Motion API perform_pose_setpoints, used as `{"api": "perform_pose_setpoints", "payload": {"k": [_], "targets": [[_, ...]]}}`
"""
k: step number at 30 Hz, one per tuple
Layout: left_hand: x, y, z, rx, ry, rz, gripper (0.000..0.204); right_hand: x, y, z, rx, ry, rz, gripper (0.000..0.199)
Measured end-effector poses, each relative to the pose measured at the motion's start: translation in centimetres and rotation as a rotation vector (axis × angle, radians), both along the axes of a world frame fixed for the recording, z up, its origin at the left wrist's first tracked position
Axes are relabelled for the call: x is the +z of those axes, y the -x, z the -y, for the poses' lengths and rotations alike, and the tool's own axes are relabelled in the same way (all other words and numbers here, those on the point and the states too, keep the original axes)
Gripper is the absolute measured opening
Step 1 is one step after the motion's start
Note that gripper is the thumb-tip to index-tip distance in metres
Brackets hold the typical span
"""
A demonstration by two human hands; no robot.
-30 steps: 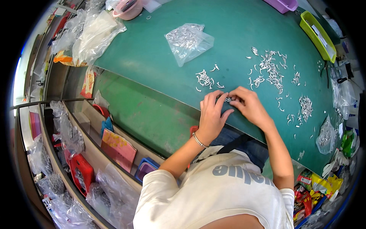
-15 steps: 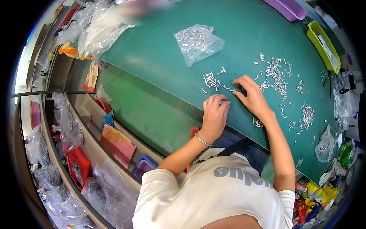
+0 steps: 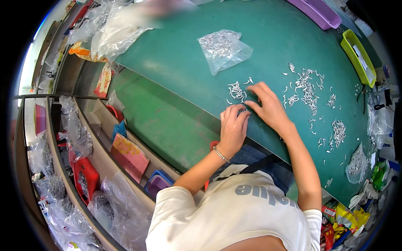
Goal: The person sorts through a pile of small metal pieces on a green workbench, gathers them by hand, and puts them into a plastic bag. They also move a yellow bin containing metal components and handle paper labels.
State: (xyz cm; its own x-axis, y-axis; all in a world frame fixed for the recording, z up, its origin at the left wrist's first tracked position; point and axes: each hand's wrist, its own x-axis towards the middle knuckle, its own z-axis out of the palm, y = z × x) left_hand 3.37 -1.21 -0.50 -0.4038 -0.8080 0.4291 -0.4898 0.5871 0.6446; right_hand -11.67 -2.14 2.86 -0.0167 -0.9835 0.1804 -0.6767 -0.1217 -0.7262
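My left hand (image 3: 233, 129) is at the table's near edge, its fingers bent together around small silver pieces (image 3: 242, 111), of which only a glint shows. Just right of it, my right hand (image 3: 269, 108) rests low over the green table (image 3: 176, 62) with thumb and forefinger spread apart. Beyond the fingertips lies a small heap of curved, claw-like silver pieces (image 3: 236, 92). A larger scatter of the same silver pieces (image 3: 307, 90) spreads to the right of my right hand. Another cluster (image 3: 338, 131) lies farther right.
A clear plastic bag of silver pieces (image 3: 222, 48) lies mid-table; a second bag (image 3: 356, 165) sits near the right edge. Purple (image 3: 318, 12) and lime-green baskets (image 3: 359, 58) stand at the far right. Left, below the table, a shelf holds a red basket (image 3: 86, 178) and bagged parts.
My right hand has shifted left toward the small heap, covering the loose pieces that lay between its fingers and thumb. My left hand stays nearly in place. The view has shifted slightly.
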Motion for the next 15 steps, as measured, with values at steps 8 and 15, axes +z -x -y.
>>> {"api": "perform_pose_setpoints", "payload": {"k": [8,15], "targets": [[-0.7,-0.9,0.7,0.024,-0.021,-0.046,0.017,-1.8,0.8,-1.0,0.040,-0.053,-0.044,0.018],[-1.3,-1.4,1.5,-0.024,-0.051,-0.128,0.021,0.0,2.2,-1.9,0.131,-0.109,0.016,0.016]]}}
